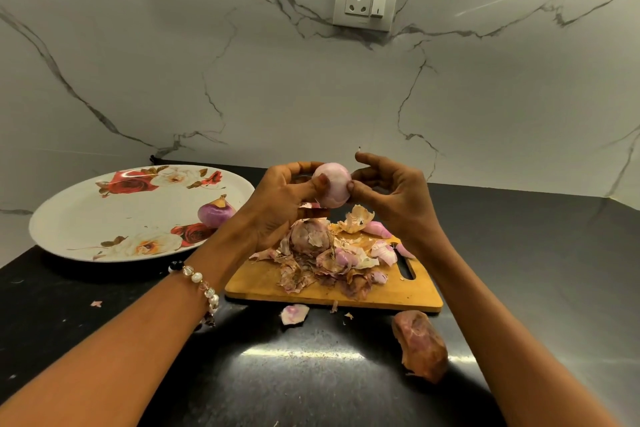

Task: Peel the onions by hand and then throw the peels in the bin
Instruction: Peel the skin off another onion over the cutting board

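The setting is a home kitchen. A polished black stone countertop (311, 374) occupies the lower half of the view. Behind it, from 9 to 3 o'clock, rises a white marble-veined backsplash (173, 62). A wall socket with switch (365, 0) is mounted on the backsplash at 12 o'clock. A floral serving plate (104, 218) sits at 9 o'clock. A wooden cutting board (381, 291) at centre carries a heap of onion peels (322, 260).

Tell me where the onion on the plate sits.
In the head view, the purple onion lies at the right edge of the floral plate, left of the left hand.
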